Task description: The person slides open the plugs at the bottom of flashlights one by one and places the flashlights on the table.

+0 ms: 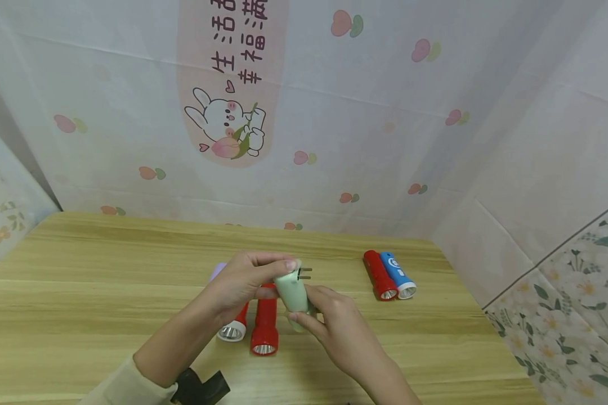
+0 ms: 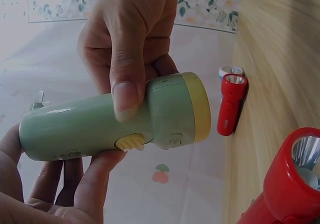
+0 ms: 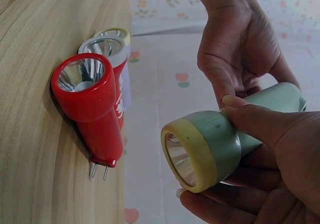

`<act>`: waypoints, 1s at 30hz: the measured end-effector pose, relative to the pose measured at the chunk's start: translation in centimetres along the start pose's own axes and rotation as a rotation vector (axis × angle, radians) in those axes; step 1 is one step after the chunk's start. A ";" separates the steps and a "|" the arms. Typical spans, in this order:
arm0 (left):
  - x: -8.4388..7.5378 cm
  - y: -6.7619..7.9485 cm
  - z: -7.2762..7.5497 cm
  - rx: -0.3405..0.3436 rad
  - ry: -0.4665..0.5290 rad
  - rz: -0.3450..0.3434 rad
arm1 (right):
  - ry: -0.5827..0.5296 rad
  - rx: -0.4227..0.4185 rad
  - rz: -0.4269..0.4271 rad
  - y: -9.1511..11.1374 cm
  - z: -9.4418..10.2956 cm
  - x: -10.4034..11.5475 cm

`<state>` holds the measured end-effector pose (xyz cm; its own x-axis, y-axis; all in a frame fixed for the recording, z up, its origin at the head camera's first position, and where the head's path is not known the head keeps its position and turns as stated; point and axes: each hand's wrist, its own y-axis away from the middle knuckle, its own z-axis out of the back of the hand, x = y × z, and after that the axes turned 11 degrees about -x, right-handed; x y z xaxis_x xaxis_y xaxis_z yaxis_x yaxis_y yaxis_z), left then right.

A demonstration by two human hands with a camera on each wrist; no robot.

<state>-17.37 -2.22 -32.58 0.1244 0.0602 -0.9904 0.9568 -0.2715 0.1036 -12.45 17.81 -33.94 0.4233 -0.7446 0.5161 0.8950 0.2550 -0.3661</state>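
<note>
A pale green flashlight [image 1: 291,292] with a yellow head ring is held above the table between both hands. Its two metal plug prongs stick out at the tail in the head view. My left hand [image 1: 243,281] pinches the tail end, thumb close to the prongs. My right hand [image 1: 342,326] grips it near the head, the thumb [image 2: 125,94] lying across the body in the left wrist view. A yellow ribbed switch [image 2: 131,142] shows on the side. In the right wrist view the lens [image 3: 180,159] faces outward, with right-hand fingers under the head.
Left of the hands lie a red flashlight [image 1: 265,332], a red one with a white rim [image 1: 231,331] and a purple one [image 1: 217,271], partly hidden. Farther right lie another red flashlight [image 1: 380,275] and a blue one [image 1: 398,274]. A black object [image 1: 202,388] sits by the left sleeve.
</note>
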 end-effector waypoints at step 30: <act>0.3 -0.2 -0.3 -0.005 0.011 -0.042 | -0.023 0.002 -0.076 -0.4 -0.3 -0.6</act>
<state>-17.41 -1.84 -32.82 0.0873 0.0816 -0.9928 0.9626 -0.2635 0.0630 -13.10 17.95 -34.34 0.3575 -0.7475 0.5599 0.9248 0.1994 -0.3241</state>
